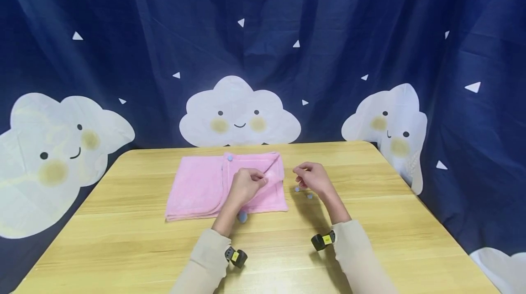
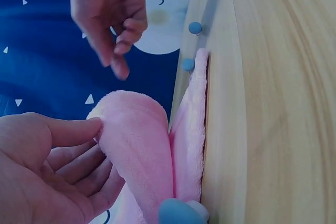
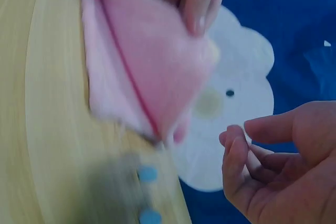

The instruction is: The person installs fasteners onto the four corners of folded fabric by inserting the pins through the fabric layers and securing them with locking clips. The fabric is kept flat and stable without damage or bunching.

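A folded pink plush cloth (image 1: 197,184) lies on the wooden table. My left hand (image 1: 248,185) pinches a lifted corner of it between thumb and fingers; in the left wrist view this pink flap (image 2: 139,145) stands up from the layer below. My right hand (image 1: 313,177) hovers to the right, apart from the cloth, its fingers (image 3: 236,153) loosely bent with no object visible between them. One blue round-headed fastener (image 1: 230,158) sits on the cloth's far edge. A larger-looking blue knob (image 2: 181,212) with a pale base is at its near edge.
Two loose blue-headed pieces (image 1: 297,189) (image 1: 310,196) lie on the table (image 1: 123,248) below my right hand. A dark blue curtain (image 1: 263,56) with white clouds hangs behind the table. Each wrist carries a small black camera (image 1: 236,256).
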A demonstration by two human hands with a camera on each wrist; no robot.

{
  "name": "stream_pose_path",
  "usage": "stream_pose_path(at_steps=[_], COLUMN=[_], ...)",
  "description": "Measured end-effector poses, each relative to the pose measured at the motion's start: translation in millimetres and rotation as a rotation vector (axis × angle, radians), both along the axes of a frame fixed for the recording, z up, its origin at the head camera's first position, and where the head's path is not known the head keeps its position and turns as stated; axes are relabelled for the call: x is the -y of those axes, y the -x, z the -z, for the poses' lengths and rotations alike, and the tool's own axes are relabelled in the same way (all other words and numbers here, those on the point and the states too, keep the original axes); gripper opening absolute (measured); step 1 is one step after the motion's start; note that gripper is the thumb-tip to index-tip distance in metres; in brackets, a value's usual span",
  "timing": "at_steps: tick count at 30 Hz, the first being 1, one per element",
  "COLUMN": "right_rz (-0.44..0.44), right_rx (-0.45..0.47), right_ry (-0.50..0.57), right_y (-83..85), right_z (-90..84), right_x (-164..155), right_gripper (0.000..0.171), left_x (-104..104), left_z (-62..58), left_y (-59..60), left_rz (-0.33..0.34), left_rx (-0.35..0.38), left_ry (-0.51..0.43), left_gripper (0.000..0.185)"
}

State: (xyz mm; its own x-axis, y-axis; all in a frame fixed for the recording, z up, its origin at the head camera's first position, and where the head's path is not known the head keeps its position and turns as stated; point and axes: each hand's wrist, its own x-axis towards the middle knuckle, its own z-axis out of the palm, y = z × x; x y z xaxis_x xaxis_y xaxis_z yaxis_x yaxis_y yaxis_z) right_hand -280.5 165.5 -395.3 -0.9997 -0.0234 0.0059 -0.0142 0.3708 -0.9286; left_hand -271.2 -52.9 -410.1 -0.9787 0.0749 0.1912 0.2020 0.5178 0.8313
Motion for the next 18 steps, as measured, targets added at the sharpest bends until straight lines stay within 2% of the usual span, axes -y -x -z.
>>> stream_pose_path(at_steps=[3, 5, 9, 14, 18], right_rz=[0.052, 0.052, -0.019, -0.091, -0.111], right_rx=[-0.016, -0.012, 0.017, 0.031, 0.012], right_ry=[-0.134, -0.235, -0.398, -0.517, -0.595], right_y=[2.1, 3.6, 6.3, 7.5, 6.2], right_z=[5.2, 9.9, 17.4, 22.4, 23.1], right_x=[-9.5, -13.2, -13.8, -9.0, -3.7], right_gripper=[0.019, 0.018, 0.019, 0.025, 0.015], left_x=[0.5, 0.9, 1.3, 1.1, 1.0], left_z=[-0.7, -1.9, -3.6, -5.4, -5.7], left_y=[-0.7, -1.2, -2.3, -3.3, -2.9], left_rz=[-0.003, -0.005, -0.006, -0.004, -0.006], left_rx=[0.008, 0.011, 0.022, 0.030, 0.031], left_ry=[0.000, -0.001, -0.008, -0.009, 0.000], left_gripper=[0.006, 0.006, 0.007, 0.009, 0.009])
